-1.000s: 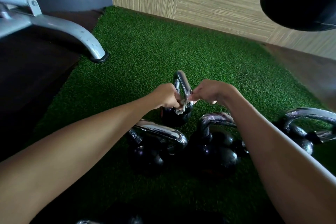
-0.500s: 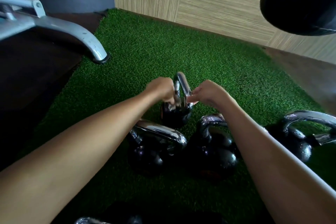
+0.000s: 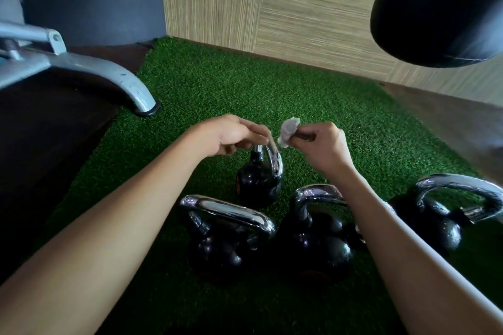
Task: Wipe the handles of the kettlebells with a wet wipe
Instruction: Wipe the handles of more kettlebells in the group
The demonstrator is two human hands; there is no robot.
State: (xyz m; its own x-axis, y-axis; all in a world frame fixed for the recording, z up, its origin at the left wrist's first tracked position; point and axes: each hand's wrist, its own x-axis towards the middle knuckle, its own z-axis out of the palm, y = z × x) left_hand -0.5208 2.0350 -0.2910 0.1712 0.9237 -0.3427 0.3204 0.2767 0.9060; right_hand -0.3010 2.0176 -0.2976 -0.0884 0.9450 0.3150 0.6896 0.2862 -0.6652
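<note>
Steadying the small kettlebell by its handle, which sits directly below and between my hands. Handle is a chrome loop, upright, seen nearly edge-on, so its plane runs away from me. Top of the loop is under my left fingertips; the visible leg curves down on the right-hand side into the ball. Chrome is shiny with reflections, can't tell wet from dry. Ball is glossy black, standing on the turf.

Wet wipe: crumpled whitish-grey wad, just right of the handle top, about level with it, apparently not touching the metal. Right hand pinches it between thumb and fingertips, other fingers curled in. Left hand curls over the handle top, grasping it from my left.

Judgement: the right hand does the wiping, going left and down onto the loop, then along its curve. Left hand is nearer, on the handle itself, and covers the top section, which needs uncovering to get wiped.

Nearer me than the hands are three bigger bells. Left kettlebell is beside my left forearm, middle kettlebell is below my right wrist, and right kettlebell is outside my right arm. All have chrome handles and black balls; can't judge if wiped.

Beyond the left hand is a silver machine leg. A black punching bag hangs up right of the right hand.
</note>
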